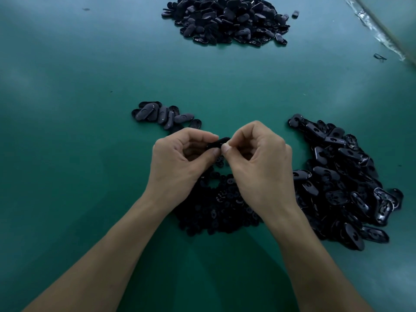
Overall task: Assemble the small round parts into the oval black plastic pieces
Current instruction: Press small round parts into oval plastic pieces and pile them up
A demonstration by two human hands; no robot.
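Arms (112, 255): two, bare, coming in from the near edge.
Left hand (177, 163): fingers (213, 152) curled, pinching one oval black piece (221, 141).
Right hand (261, 163): fingers (226, 148) curled, pinching the same piece's right end.
Round parts (225, 206): dark heap right under both hands.
Right pile (342, 183): oval pieces, near right.
Small bunch (162, 114): oval pieces, just past the left hand.
Far pile (227, 19): big, oval pieces.
Table (90, 86): green.

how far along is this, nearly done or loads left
Early, it seems. The small cluster beyond the left hand may be finished. Both it and the right hand pinch one oval piece. The big right pile and the round parts below the hands remain; the far pile I can't judge.
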